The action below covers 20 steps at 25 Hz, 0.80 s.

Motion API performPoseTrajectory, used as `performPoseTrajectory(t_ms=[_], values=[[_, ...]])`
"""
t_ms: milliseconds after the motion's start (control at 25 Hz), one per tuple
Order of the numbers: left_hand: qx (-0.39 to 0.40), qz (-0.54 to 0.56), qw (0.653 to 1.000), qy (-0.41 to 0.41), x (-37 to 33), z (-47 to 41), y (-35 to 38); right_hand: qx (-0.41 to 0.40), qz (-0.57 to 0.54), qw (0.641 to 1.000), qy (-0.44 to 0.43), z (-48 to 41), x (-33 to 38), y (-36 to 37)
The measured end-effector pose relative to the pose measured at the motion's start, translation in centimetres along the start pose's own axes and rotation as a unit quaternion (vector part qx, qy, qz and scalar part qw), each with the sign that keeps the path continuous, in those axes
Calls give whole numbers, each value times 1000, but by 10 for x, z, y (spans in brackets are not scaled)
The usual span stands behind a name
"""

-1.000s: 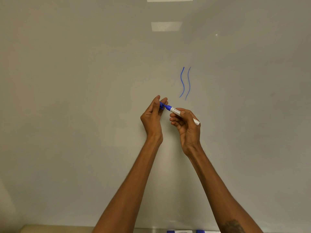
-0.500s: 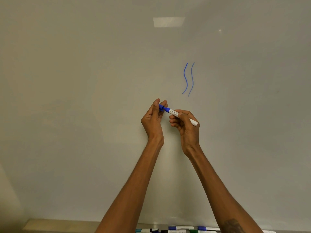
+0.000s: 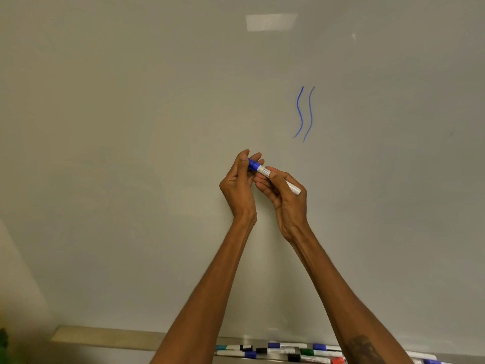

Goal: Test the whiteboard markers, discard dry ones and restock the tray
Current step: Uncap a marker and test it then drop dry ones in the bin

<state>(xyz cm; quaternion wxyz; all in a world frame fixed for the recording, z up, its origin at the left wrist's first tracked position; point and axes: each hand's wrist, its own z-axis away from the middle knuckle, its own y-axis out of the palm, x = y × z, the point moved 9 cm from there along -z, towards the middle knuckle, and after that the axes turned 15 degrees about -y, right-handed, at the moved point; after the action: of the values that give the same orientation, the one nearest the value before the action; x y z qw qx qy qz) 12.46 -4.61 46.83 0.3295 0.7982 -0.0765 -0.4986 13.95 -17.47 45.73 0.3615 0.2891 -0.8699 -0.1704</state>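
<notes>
A person's left hand is pinching the blue cap onto a marker gripped by the right hand, two test lines drawn, many tray markers seemingly untested.

A: Count check?

B: Two hands up, my left hand and my right hand. One blue marker between them, cap on.

A: Board?

B: One whiteboard, two wavy blue lines on it. One ceiling light reflection.

A: Tray?

B: One tray. Markers in tray: about ten visible by caps, four or five blue, three black, one green, one teal, one red. My arms cover part, so the exact total isn't clear.
</notes>
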Motion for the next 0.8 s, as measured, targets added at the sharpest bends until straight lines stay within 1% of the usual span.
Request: performPoseTrajectory(t_ms=[240,320,400,480,680,800], values=[[-9,-22,1000,20,-17,-6,-35,2,-76,996,49,13,-32,28],[-18,-45,998,29,-21,-9,-54,20,-68,995,74,20,-46,37],[-36,-50,998,28,-18,-11,-77,55,-36,993,98,29,-61,47],[-73,-52,996,26,-14,-14,-104,84,-3,989,119,42,-81,52],[-185,-38,982,10,-7,-19,-189,87,120,979,137,80,-133,31],[-233,-33,972,-7,11,-13,-243,126,199,962,137,109,-166,30]])
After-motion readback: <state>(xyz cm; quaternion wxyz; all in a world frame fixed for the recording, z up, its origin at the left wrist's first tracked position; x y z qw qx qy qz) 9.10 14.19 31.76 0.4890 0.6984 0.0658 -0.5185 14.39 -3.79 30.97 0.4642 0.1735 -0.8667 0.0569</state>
